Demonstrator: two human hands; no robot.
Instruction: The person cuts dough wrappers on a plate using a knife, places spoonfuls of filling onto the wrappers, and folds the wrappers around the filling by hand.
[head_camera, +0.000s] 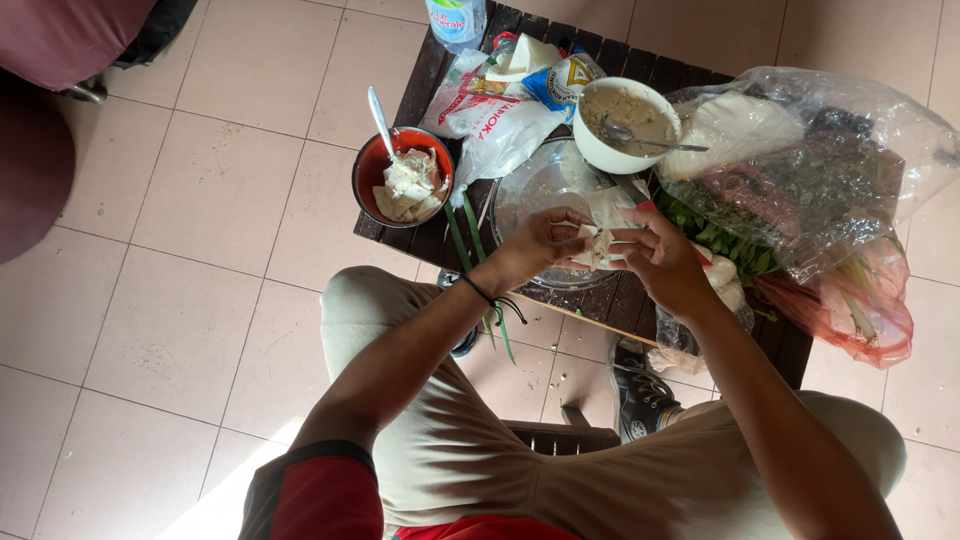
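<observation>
At the far edge of my table (420, 85) stands a clear plastic bottle (456, 18) with a blue and white label; only its lower part is in view. Just right of it lies a white plastic bag (490, 125) with red print, crumpled and partly open. Touching it on the far side is a small packet (562, 78) in blue, white and yellow. On the right side of the table lies a big transparent bag (810, 160) with white and dark things inside, and under it a pink bag (860, 305).
</observation>
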